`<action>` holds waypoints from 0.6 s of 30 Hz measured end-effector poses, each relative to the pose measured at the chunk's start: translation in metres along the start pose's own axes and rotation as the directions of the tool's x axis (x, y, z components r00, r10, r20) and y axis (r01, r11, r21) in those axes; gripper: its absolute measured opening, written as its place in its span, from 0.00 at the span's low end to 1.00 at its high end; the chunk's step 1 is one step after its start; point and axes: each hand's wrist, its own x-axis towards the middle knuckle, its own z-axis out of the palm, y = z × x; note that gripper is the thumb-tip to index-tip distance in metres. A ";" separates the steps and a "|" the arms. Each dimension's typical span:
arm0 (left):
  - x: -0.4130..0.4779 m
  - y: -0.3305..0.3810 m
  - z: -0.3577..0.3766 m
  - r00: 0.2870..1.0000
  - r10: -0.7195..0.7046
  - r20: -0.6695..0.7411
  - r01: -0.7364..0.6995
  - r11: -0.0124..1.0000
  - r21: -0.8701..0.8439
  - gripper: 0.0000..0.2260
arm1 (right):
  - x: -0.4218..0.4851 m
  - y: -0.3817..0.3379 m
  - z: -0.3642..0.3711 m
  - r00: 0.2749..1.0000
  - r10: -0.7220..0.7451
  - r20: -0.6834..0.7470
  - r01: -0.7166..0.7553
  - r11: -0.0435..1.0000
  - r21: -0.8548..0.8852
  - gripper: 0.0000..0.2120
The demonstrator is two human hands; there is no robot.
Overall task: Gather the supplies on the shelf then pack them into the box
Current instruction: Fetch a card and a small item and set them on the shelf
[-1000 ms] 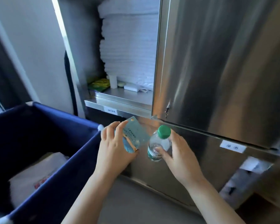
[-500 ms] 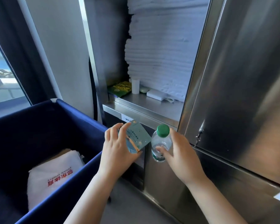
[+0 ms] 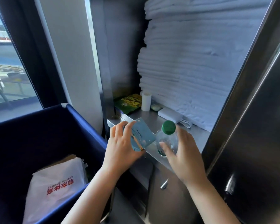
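Left grip: your left hand (image 3: pixel 121 148) pinches a pale blue packet (image 3: pixel 141 135) over the steel shelf (image 3: pixel 153 118) edge.
Right grip: your right hand (image 3: pixel 185 157) wraps a green-capped water bottle (image 3: pixel 167 140), just beside the packet.
Bin: navy fabric bin (image 3: pixel 39 135), at your left.

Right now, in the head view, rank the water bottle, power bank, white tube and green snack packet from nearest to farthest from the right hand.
1. Water bottle: gripped by the right hand.
2. Power bank: on the shelf, just behind it.
3. White tube: upright, farther back-left.
4. Green snack packet: shelf's back-left corner.
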 end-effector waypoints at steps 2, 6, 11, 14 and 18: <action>0.010 -0.006 0.007 1.000 -0.011 -0.003 0.011 1.000 0.005 0.40 | 0.010 0.004 0.007 1.000 -0.002 -0.006 0.002 1.000 0.016 0.26; 0.027 -0.016 0.025 1.000 -0.018 0.000 0.018 1.000 0.001 0.42 | 0.026 0.013 0.018 1.000 -0.013 -0.025 0.013 1.000 0.012 0.26; 0.057 -0.025 0.056 0.999 0.046 -0.003 -0.046 0.998 -0.044 0.42 | 0.048 0.028 0.027 0.998 0.044 -0.052 -0.047 0.998 -0.052 0.28; 0.080 -0.031 0.080 0.995 0.101 0.003 -0.101 0.990 -0.095 0.43 | 0.065 0.038 0.034 0.986 0.100 -0.135 -0.113 0.989 -0.095 0.29; 0.113 -0.040 0.112 0.979 0.202 0.038 -0.194 0.969 -0.151 0.43 | 0.087 0.053 0.047 0.949 0.226 -0.219 -0.252 0.962 -0.101 0.29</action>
